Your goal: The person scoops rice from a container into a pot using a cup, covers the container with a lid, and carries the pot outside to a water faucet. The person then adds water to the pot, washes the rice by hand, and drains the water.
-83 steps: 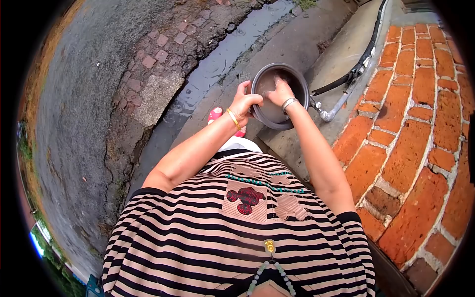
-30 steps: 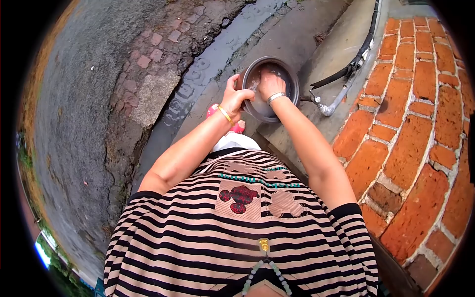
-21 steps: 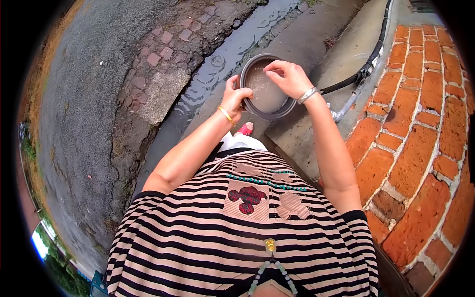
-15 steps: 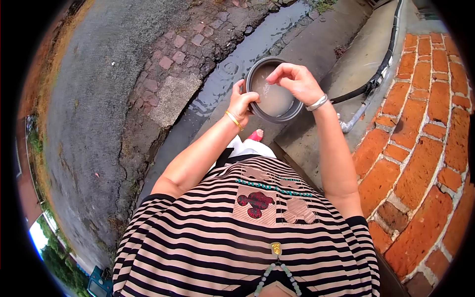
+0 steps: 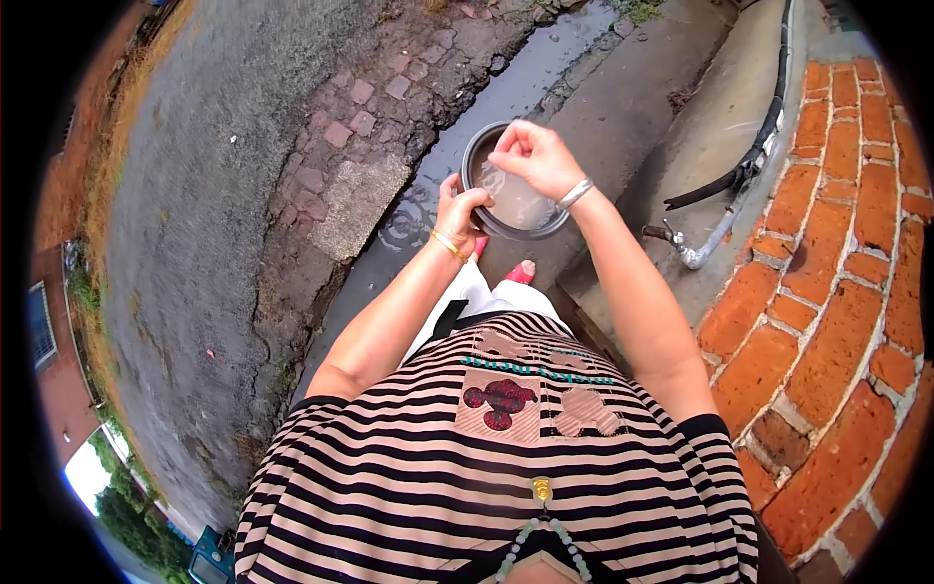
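A round dark grey pot (image 5: 530, 234) with cloudy, milky water (image 5: 516, 202) in it is held out in front of me, above the wet drain channel. My left hand (image 5: 459, 209) grips its left rim, thumb over the edge and fingers along the outer side. Over the pot's upper right part is my right hand (image 5: 537, 159), its thumb and fingertips pinched together above the water. Whatever sits between those fingertips is too small to make out. Paler patches, perhaps foam or grains, show on the water near them.
A water-filled gutter (image 5: 413, 219) runs under the pot, with broken paving (image 5: 341, 134) and asphalt (image 5: 195, 214) to its left. At right stand an orange brick wall (image 5: 817, 282), a black hose (image 5: 715, 185) and a metal tap pipe (image 5: 696, 255). My feet (image 5: 522, 273) are just below the pot.
Pot and both hands have shifted slightly left in view. My right hand's fingers have drawn closer together over the water. Ripples have spread in the gutter beside the left wrist.
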A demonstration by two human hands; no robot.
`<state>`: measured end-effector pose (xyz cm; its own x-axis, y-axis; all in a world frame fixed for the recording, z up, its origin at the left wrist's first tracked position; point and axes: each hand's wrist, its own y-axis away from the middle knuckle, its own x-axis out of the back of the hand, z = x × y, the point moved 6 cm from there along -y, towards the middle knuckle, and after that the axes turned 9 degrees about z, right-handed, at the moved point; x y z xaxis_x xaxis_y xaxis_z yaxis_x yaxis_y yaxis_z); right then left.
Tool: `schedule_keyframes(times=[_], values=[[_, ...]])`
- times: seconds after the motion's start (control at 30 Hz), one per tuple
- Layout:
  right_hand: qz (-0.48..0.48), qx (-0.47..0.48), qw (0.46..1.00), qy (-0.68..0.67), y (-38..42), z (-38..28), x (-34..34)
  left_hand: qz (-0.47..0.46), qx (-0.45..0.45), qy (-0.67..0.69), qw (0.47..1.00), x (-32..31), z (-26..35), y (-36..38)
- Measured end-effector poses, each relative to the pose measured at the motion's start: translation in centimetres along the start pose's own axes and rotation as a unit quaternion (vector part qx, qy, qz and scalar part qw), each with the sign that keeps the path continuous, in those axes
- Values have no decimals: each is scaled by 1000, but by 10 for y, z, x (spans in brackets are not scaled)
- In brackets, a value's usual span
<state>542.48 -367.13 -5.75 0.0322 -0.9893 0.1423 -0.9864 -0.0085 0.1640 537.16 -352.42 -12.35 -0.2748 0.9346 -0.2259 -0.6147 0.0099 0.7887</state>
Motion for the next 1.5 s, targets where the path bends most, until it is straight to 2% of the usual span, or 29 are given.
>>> schedule_keyframes(times=[0.03, 0.1, 0.2, 0.27, 0.33, 0.37, 0.4, 0.47, 0.53, 0.63, 0.77, 0.87, 0.9, 0.97, 1.07, 1.2, 1.5], values=[[82, 184, 951, 235, 7, 0, -1, 15, 7, -2, 1000, 5, 0, -4], [163, 321, 841, 404, 22, -6, -7, 41, 23, -11, 999, 16, 0, -14], [138, 114, 959, 218, 6, 12, 29, 39, 26, -26, 999, 37, -7, -45], [152, 31, 971, 181, 9, 16, 62, 77, 10, -17, 997, 49, -7, -56], [182, 2, 967, 180, 15, 35, 94, 125, 10, -8, 992, 59, -3, -59], [189, -4, 970, 151, 21, 53, 108, 111, 21, -12, 994, 74, -10, -82], [196, -9, 973, 124, 25, 69, 121, 135, 18, -15, 991, 83, -9, -90], [212, -67, 975, 20, 44, 86, 139, 184, 13, -18, 983, 96, -7, -100], [258, -148, 951, -81, 67, 118, 156, 213, 7, -4, 977, 106, -4, -107], [272, -183, 906, -268, 93, 140, 162, 223, 14, -4, 975, 122, 1, -119], [300, -210, 887, -281, 106, 152, 162, 198, 53, 10, 979, 148, -5, -156], [273, -179, 889, -320, 114, 191, 174, 224, 56, 0, 973, 157, -2, -165], [294, -187, 886, -307, 112, 172, 168, 264, 51, -3, 963, 154, 3, -157], [335, -202, 877, -279, 114, 140, 158, 260, 69, 4, 963, 159, 1, -166], [315, -246, 881, -252, 122, 156, 163, 288, 75, -5, 955, 163, -2, -170], [324, -262, 880, -230, 131, 164, 166, 326, 70, -16, 943, 158, 3, -160], [267, -301, 888, -222, 142, 179, 154, 395, 62, -44, 915, 157, 9, -149]])
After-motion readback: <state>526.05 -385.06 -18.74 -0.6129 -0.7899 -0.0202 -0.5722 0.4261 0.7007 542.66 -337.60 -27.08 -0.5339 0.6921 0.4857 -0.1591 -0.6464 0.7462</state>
